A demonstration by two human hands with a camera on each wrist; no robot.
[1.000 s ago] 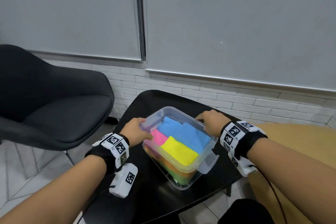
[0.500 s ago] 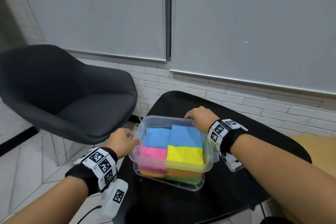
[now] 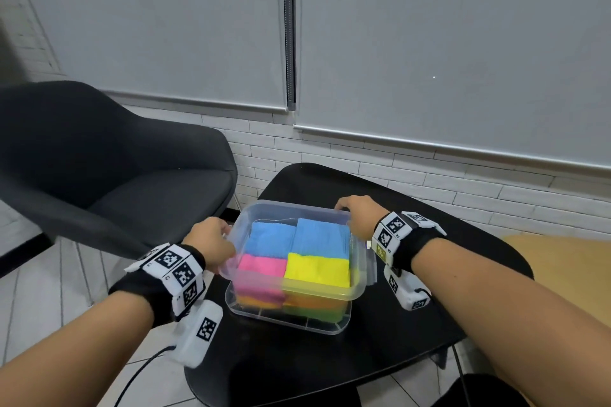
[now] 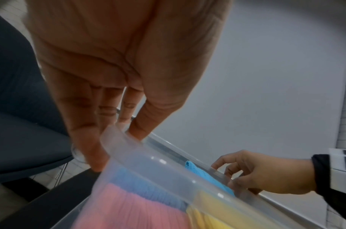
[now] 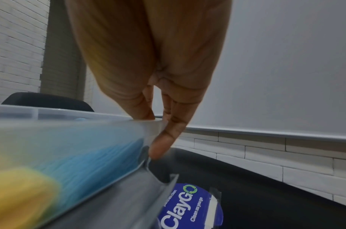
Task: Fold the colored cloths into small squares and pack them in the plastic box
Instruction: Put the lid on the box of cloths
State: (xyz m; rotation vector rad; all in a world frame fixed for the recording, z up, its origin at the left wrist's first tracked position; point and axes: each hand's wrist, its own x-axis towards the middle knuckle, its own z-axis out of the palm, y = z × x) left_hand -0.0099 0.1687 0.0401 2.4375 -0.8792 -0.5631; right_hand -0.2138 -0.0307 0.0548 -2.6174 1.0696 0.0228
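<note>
A clear plastic box (image 3: 292, 291) stands on the black table (image 3: 429, 277). Its top layer holds two folded blue cloths (image 3: 322, 236) at the back, a pink cloth (image 3: 261, 269) at the front left and a yellow cloth (image 3: 317, 269) at the front right. Orange (image 3: 256, 302) and green (image 3: 317, 311) cloths show through the wall below. My left hand (image 3: 211, 244) grips the box's left rim (image 4: 148, 155), thumb inside and fingers outside. My right hand (image 3: 357, 211) pinches the far right corner of the rim (image 5: 70, 120).
A black shell chair (image 3: 115, 175) stands close on the left. Behind the table run a white brick wall (image 3: 463, 188) and grey blinds. A blue round sticker (image 5: 187, 209) lies on the table by the box. A wooden surface (image 3: 549, 251) lies at the right.
The box has turned from diagonal to square-on in front of me, with both hands still on its rim. My view has swung left, so more of the chair shows.
</note>
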